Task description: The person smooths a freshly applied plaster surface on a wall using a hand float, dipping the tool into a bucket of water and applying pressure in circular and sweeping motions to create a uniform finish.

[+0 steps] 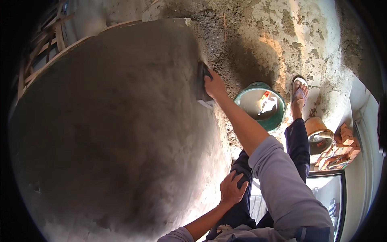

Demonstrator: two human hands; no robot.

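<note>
My right hand (215, 85) is closed around the dark handle of a plastering trowel (200, 92). The trowel's flat plate lies against the edge of a broad grey plastered wall (117, 101), whose surface looks smooth and damp. Lower down, my left hand (234, 188) rests on my dark-trousered knee with its fingers apart, holding nothing. Just right of my right forearm stands a green bucket (277, 122) with greyish water in it, and a bright reflection shows on the water.
Beside my sandalled foot (299, 90) is an orange bucket (314, 122). Stacked red bricks (347, 139) stand at the far right, above a dark-framed glass pane (343, 193). Loose mortar crumbs (213, 36) cover the floor along the wall's edge. Wooden slats (52, 32) show at upper left.
</note>
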